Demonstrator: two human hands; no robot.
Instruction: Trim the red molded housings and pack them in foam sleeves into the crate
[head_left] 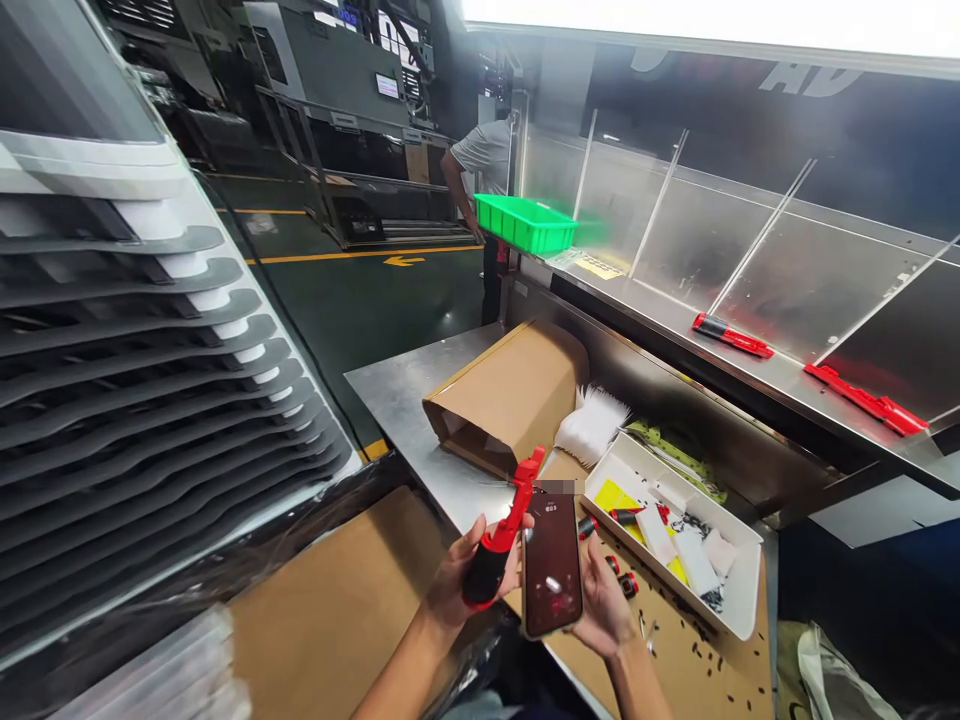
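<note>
head view: L hand (471,578) closed firmly on black grip of red-and-black tool (501,532), red end pointing up. R hand (602,606) curled round back of smartphone (553,565), so it's holding the phone, not the tool. Phone screen lit, facing cam, text too small to read, patch above phone blurred out

State so far: 2 red tools (733,335) (862,400) lie on steel shelf (780,382), each near a thin divider (761,235). Small red-and-black parts (628,585) sit loose on cardboard sheet (675,650) w/ black specks around. White plastic tray (742,570) holds white foam pieces (696,560), yellow paper (615,503), more dark bits. Left to handle: can't say beyond those loose parts + tray contents

Also on steel counter (405,405): brown paper bag (502,395) on its side, white fluffy tuft (590,425) beside it. Green plastic crate (525,225) at near end of shelf. Stacked dark trays (150,340) along L side. Co-worker in grey T-shirt (487,155) in bg, one arm by crate

Hidden/unclear: tool partly behind L fingers, R fingers mostly behind phone, bag contents not visible, tray items overlap, exact part type hard to make out, wide lens bends edges
</note>
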